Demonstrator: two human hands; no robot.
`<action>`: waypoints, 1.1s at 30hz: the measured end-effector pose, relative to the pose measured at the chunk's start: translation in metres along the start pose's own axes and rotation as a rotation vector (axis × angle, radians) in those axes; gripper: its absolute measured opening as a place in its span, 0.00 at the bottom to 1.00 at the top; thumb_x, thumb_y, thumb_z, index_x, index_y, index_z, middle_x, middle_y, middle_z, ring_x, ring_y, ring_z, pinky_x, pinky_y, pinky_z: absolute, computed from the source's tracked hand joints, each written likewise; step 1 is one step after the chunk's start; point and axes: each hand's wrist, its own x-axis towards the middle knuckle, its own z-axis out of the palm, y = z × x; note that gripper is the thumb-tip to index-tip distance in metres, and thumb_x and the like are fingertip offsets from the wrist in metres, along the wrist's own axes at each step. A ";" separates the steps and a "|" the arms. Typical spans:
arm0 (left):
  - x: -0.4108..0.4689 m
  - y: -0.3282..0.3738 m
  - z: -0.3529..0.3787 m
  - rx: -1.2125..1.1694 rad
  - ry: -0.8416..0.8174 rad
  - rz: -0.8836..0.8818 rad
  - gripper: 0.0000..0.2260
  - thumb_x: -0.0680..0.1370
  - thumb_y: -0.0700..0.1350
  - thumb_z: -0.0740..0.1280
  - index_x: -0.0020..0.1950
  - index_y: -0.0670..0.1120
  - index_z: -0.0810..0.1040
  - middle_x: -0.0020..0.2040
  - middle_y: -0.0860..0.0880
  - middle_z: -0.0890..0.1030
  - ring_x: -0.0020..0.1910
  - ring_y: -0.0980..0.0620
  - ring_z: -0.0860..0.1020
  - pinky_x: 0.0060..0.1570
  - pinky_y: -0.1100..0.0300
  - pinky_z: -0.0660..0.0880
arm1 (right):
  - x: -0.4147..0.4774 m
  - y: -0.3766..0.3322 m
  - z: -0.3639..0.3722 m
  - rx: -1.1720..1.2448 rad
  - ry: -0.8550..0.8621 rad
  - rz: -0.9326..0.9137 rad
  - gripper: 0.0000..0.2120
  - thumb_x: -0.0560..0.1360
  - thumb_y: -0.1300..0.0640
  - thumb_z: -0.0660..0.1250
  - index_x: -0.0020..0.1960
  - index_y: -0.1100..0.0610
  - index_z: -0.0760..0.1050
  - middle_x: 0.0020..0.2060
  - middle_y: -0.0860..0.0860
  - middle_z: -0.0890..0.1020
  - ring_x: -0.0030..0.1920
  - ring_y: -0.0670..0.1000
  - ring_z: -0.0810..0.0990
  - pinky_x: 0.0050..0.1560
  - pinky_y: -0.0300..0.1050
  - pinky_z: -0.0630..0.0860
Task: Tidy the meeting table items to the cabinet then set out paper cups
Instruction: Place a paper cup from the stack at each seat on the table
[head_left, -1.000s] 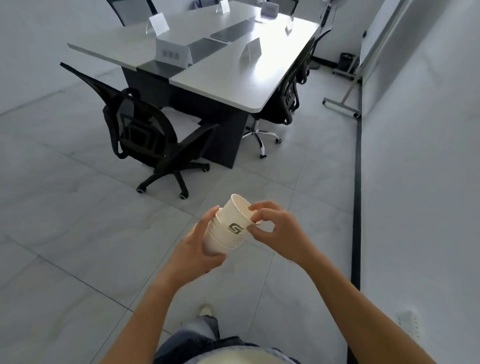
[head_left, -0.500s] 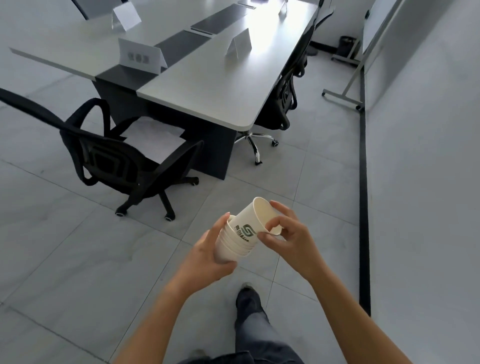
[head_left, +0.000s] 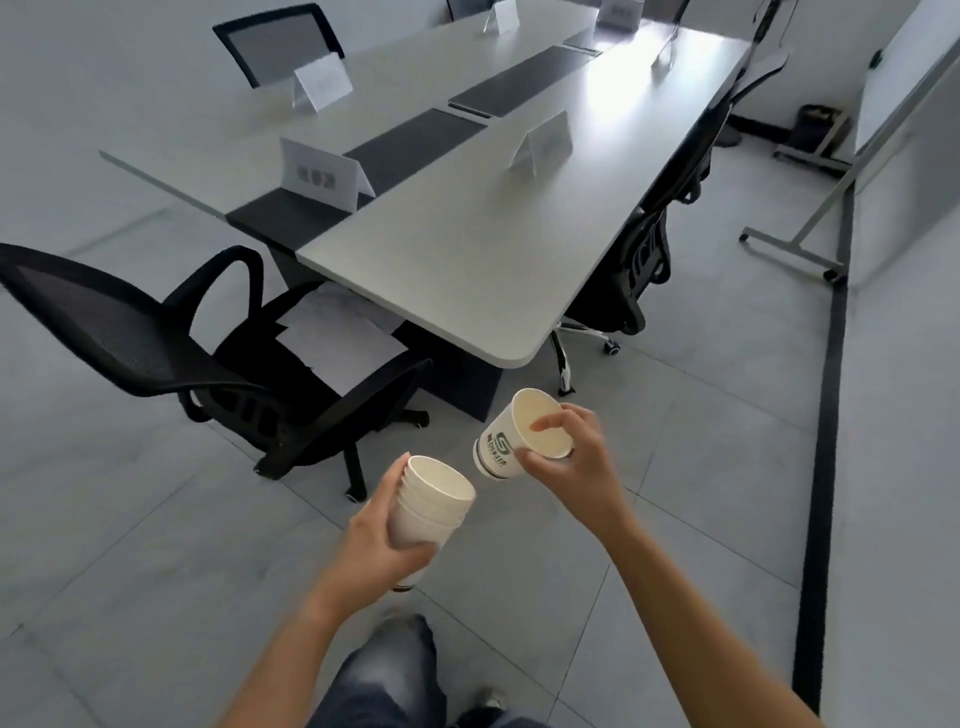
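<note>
My left hand (head_left: 384, 540) grips a stack of white paper cups (head_left: 431, 501) from the side, mouths tilted up and to the right. My right hand (head_left: 571, 462) holds a single paper cup (head_left: 519, 436) with a dark logo, pinched at the rim with one finger inside. That cup is apart from the stack, just up and to the right of it. Both are held above the floor, short of the near corner of the grey meeting table (head_left: 467, 249).
White name cards (head_left: 322, 174) (head_left: 543, 140) (head_left: 322, 83) stand on the table. A black swivel chair (head_left: 208, 353) with papers on its seat stands to the left of the corner. Another chair (head_left: 639, 265) is tucked in at the right. A whiteboard stand (head_left: 810, 218) is by the right wall.
My right hand has pulled the top cup off the stack and moved it up and right. I have come closer to the table corner.
</note>
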 end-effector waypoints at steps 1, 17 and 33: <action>0.012 -0.002 -0.008 -0.021 0.023 -0.013 0.37 0.63 0.45 0.69 0.59 0.73 0.53 0.58 0.66 0.68 0.58 0.59 0.71 0.57 0.61 0.67 | 0.018 0.003 0.007 -0.039 -0.012 0.003 0.13 0.66 0.65 0.72 0.42 0.51 0.72 0.52 0.48 0.68 0.53 0.47 0.69 0.44 0.19 0.66; 0.273 0.031 -0.214 -0.048 0.182 0.071 0.35 0.68 0.37 0.72 0.61 0.65 0.57 0.53 0.66 0.70 0.51 0.67 0.71 0.51 0.68 0.67 | 0.346 -0.017 0.157 -0.350 -0.013 0.098 0.30 0.66 0.61 0.71 0.66 0.56 0.65 0.63 0.59 0.66 0.64 0.59 0.66 0.65 0.47 0.64; 0.327 0.021 -0.267 -0.087 0.448 -0.083 0.37 0.68 0.41 0.73 0.64 0.64 0.54 0.55 0.67 0.68 0.53 0.66 0.71 0.43 0.78 0.70 | 0.523 -0.013 0.216 -0.455 -0.082 0.028 0.29 0.68 0.59 0.71 0.66 0.58 0.64 0.63 0.62 0.66 0.64 0.61 0.65 0.63 0.50 0.65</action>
